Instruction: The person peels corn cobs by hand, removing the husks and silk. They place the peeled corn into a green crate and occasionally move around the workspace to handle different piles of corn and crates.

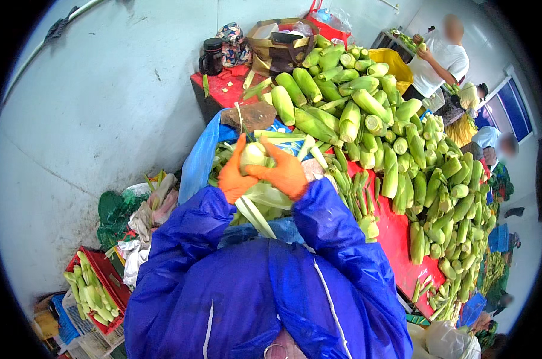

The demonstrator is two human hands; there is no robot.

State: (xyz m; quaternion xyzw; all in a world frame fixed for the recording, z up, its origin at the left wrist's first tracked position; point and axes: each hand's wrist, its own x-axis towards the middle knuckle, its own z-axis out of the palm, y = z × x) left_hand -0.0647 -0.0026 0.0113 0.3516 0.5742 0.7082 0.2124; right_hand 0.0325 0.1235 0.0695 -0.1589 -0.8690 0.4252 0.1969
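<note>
Two orange-gloved hands clamp one corn cob over the red desk.
The left hand and right hand grip the corn cob from either side, close to the chest, seemingly so its pale husk leaves hang clear. Unhusked ears pile far and right across the red desk; a crate of corn sits near left.

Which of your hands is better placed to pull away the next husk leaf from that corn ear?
Probably the right hand: it lies over the loose pale husk leaves, while the left hand cups the corn ear from the side.
</note>
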